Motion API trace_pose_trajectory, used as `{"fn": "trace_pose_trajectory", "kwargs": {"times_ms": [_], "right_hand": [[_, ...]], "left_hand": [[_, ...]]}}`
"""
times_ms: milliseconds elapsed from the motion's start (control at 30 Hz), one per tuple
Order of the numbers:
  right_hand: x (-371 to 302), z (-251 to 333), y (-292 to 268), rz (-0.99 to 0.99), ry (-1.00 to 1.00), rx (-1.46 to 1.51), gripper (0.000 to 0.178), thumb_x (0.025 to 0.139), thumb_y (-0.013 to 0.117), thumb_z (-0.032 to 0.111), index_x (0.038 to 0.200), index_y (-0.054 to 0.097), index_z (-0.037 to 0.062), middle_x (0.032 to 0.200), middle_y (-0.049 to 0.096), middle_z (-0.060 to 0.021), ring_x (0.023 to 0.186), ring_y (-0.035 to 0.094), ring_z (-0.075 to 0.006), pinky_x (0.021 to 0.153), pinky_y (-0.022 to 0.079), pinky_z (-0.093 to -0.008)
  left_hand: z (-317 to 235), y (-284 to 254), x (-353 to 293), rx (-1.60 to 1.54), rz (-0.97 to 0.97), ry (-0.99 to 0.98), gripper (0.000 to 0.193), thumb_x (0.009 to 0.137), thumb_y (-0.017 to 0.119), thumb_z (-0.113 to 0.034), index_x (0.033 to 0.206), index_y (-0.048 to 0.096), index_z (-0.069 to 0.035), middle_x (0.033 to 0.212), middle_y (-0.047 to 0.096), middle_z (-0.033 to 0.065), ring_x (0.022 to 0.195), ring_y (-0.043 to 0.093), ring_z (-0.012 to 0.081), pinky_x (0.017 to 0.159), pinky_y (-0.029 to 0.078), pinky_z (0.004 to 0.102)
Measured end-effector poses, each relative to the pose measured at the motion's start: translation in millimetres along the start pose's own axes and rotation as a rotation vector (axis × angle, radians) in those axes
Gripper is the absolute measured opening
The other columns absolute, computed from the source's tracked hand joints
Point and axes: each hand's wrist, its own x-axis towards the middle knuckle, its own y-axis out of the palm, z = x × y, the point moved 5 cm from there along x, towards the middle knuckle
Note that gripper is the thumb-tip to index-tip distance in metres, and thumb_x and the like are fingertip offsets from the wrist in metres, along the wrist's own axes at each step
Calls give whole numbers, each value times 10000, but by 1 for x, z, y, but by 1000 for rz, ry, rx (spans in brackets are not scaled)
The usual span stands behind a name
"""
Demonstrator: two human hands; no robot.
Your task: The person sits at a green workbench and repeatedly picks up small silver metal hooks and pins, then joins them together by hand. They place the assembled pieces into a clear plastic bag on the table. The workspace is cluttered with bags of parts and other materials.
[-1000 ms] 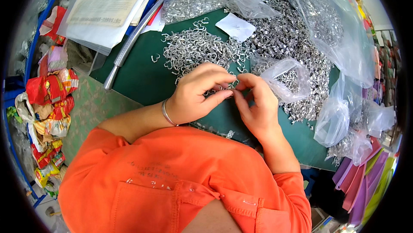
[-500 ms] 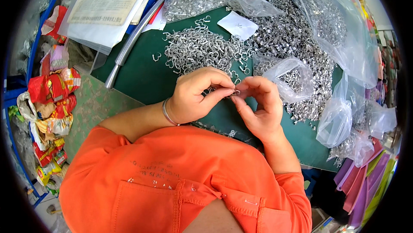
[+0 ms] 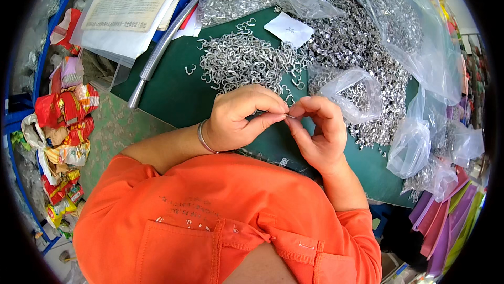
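My left hand (image 3: 242,115), with a silver bangle (image 3: 206,138) at its wrist, pinches thumb against forefinger. Facing it, my right hand (image 3: 321,130) pinches too, and the fingertips almost meet. Between them shows a sliver of a small metal piece (image 3: 290,116); most of it is hidden by the fingers. Just beyond the hands, on the green table (image 3: 173,106), lies a heap of silvery curved metal clips (image 3: 239,61). To the right spreads a larger heap of small shiny metal pieces (image 3: 386,82). An open clear bag (image 3: 362,95) with curved clips inside rests on that heap.
Clear bags of metal parts (image 3: 239,3) stand at the back, with a white paper slip (image 3: 289,29) in front. Printed sheets (image 3: 126,8) and a metal tube (image 3: 165,48) lie back left. Small knotted bags (image 3: 409,147) sit at the right edge. Colourful wrappers (image 3: 65,108) hang at the left.
The fingertips have shifted slightly, and the small metal piece between them now shows as a thin edge. Both hands stay in nearly the same place.
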Motion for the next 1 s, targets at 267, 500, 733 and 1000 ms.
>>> {"fn": "trace_pose_trajectory", "kwargs": {"times_ms": [267,500,733,1000], "right_hand": [[-1,0,-1,1,3,10,389,736,695,-125,1072,550,4,852,627,-96,746,636,-191,676,521,-285],[4,5,-2,-1,-48,9,339,717,695,-135,1006,582,1,848,629,-96,762,636,-206,676,518,-292],[5,8,-3,-94,34,-4,314,719,658,-159,981,582,-4,860,629,-98,783,635,-204,661,519,-290],[10,2,-4,30,31,-550,201,755,631,-65,928,597,31,856,638,-119,747,622,-324,654,519,-361]], "left_hand": [[-2,0,1,-33,-19,-4,230,723,750,79,900,625,-1,895,682,141,815,676,234,690,542,316],[-3,1,2,18,8,11,212,704,761,68,871,658,-11,888,672,128,783,661,232,678,534,304],[-4,0,1,33,47,29,190,736,725,82,879,640,-11,920,668,141,821,664,229,695,540,310],[25,-4,-9,-668,-166,-470,184,932,473,25,1116,491,16,986,614,166,787,667,202,606,563,274]]}}
